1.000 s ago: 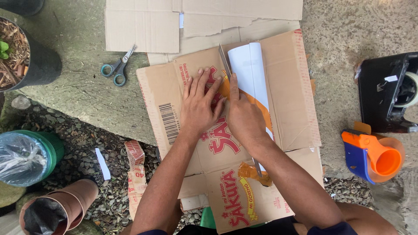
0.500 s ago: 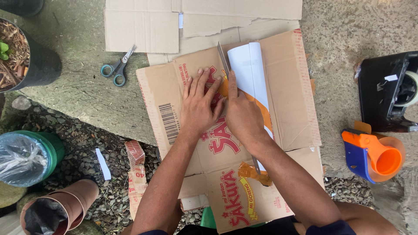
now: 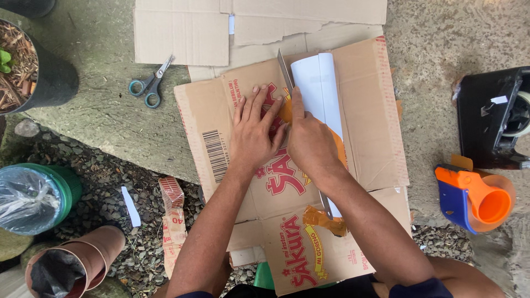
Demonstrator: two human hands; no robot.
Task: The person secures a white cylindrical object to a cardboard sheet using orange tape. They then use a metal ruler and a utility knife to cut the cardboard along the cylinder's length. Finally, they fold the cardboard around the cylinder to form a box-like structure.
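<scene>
A flattened brown carton (image 3: pixel 221 127) with red-and-yellow print and a black barcode label (image 3: pixel 215 156) is lying mid-frame, while a small red-and-tan wrapper (image 3: pixel 173 215) is sitting on the gravel just left of it.

- Cardboard box (image 3: pixel 232 138): brown matt card, printed.
- White sheet (image 3: pixel 317 88): smooth paper.
- Ruler (image 3: pixel 285 69): grey metal.
- Scissors (image 3: pixel 150 84): steel blades, plastic handles.
- Tape dispenser (image 3: pixel 469 196): glossy plastic.
- Ground (image 3: pixel 105 110): rough concrete.
</scene>
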